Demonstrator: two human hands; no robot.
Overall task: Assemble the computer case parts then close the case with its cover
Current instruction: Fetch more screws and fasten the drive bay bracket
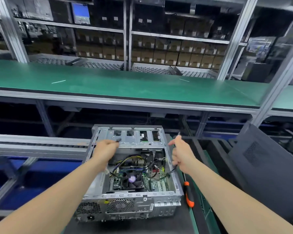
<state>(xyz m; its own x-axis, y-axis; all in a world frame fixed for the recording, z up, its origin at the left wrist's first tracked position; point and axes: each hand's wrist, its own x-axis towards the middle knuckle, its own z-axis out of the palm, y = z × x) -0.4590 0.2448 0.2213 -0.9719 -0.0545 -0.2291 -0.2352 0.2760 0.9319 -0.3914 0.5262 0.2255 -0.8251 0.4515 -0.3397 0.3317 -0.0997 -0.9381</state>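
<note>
Head view: the open computer case [130,198] is lying on a dark mat [108,228] on the bench [195,218], with its perforated rear panel facing the viewer and its interior facing up. The left hand [107,146] is reaching over the drive cage [137,141] at the far end of the case, its fingers curling tightly round a small black plug [118,140]. The left forearm is crossing the near-left side of the case and hiding part of that wall. The right hand [182,155] is hovering at the far-right rim, its lower fingers clasping a black cable [172,170] that is trailing down into the case, while its forefinger and thumb are sticking out. Yellow and black wire bundles are lying across the motherboard [156,184] beside the cooler fan [132,179], screening much of the board. An orange-and-black screwdriver [189,195] is lying just beside the right wall of the case. The dark cover [264,168], with its vent grid showing, is leaning at the right, apart from the case, and a black foam tray [210,146] is sitting between them. A green upper shelf [125,85] is running across the scene, with racks of cardboard boxes [176,54] standing behind it and a roller conveyor [41,146] passing at the left
</note>
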